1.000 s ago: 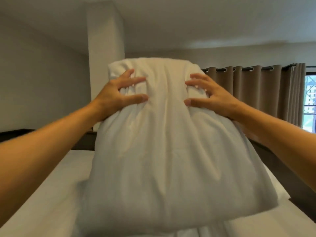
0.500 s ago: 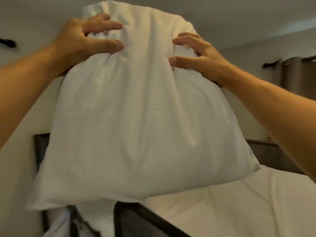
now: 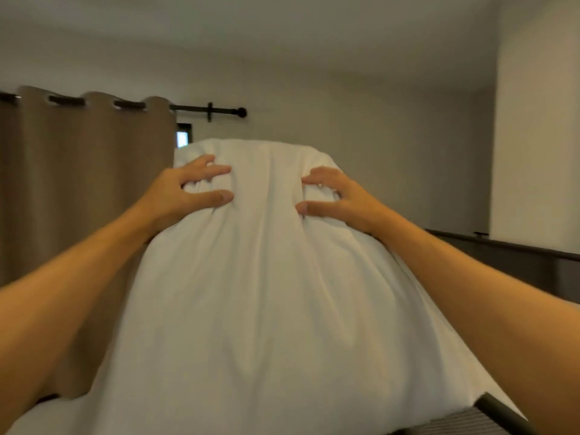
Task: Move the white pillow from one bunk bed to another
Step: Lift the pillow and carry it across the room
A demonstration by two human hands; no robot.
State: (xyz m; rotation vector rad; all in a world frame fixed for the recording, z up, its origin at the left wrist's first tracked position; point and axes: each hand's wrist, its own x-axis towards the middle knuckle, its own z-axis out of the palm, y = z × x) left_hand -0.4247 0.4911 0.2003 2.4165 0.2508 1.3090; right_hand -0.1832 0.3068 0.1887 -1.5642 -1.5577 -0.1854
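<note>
The white pillow [image 3: 266,293] fills the middle of the head view, held up in the air in front of me with its top edge away from me. My left hand [image 3: 188,193] pinches the fabric near the pillow's upper left. My right hand [image 3: 332,199] grips a fold near its upper right. Both arms reach forward from the bottom corners. The pillow hides most of what lies below and behind it.
A brown curtain [image 3: 78,183] hangs on a black rod [image 3: 213,111] at the left. A dark bunk rail [image 3: 502,246] runs along the right wall. A dark bar and ribbed panel [image 3: 489,412] show at the bottom right. A white sheet [image 3: 47,412] shows at the bottom left.
The view has swung round: the curtain now stands at the left and a different rail at the right. The pillow, still gripped by both hands, has come down from overhead to chest height.
</note>
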